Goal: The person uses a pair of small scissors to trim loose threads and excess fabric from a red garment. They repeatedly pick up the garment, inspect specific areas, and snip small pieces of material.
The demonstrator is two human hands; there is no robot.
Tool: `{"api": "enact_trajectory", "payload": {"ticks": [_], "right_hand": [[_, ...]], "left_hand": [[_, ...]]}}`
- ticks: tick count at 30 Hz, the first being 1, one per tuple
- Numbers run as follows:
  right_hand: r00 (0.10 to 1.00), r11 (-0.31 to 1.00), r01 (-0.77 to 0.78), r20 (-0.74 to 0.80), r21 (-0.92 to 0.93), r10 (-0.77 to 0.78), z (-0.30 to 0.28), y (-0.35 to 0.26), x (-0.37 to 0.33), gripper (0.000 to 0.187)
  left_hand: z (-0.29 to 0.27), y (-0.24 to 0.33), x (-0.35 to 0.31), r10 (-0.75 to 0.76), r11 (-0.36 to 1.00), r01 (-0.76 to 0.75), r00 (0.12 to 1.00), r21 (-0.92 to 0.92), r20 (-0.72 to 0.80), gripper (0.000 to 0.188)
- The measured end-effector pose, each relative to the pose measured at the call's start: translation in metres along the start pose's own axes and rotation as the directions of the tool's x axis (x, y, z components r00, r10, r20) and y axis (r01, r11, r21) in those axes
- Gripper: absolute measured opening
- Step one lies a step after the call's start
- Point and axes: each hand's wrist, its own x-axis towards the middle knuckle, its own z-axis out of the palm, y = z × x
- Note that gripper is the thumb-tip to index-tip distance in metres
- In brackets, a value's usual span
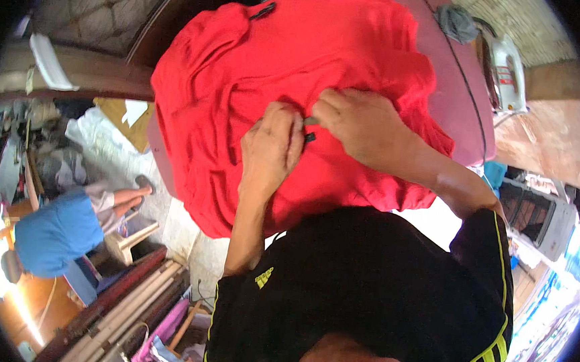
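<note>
A large red cloth [353, 44], wrinkled in many folds, lies spread over a pink padded surface [461, 92]. On its middle rests my left hand [274, 143], fingers closed in a pinch. Facing it, my right hand [358, 118] is also pinched, its fingertips almost meeting those of the left. A thin greyish piece shows between the two sets of fingertips, too small to name. Just below the fingertips is a small black piece [310, 137] against the red. Another black piece [263, 11] lies at the cloth's far edge.
A white iron [510, 79] stands at the far right, near a bunched grey cloth [456, 23] and a dark cord [464, 82]. At left a person in a blue shirt [61, 232] sits by a wooden stool [124, 242]. Long wooden poles [116, 317] lie lower left.
</note>
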Motion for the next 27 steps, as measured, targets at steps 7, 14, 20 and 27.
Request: {"api": "enact_trajectory", "payload": {"ticks": [7,14,20,27], "right_hand": [[0.999,0.999,0.040,-0.016,-0.014,-0.040,-0.008,-0.006,-0.013,0.013],[0.650,0.735,-0.459,-0.375,0.499,0.661,-0.059,0.015,-0.077,0.032],[0.616,0.711,-0.338,-0.426,0.617,0.663,-0.024,0.069,-0.077,0.034],[0.635,0.690,-0.285,-0.409,0.665,0.656,-0.024,0.071,-0.066,0.033]], "left_hand": [[-0.007,-0.004,-0.008,-0.212,0.926,0.203,0.977,-0.318,0.005,0.006],[-0.019,0.017,0.017,0.016,0.896,0.028,0.995,-0.444,0.095,0.009],[0.033,0.049,0.060,-0.087,0.885,0.067,0.996,-0.460,-0.022,0.011],[0.054,0.020,0.091,-0.220,0.908,0.156,0.967,-0.390,-0.126,0.019]]}}
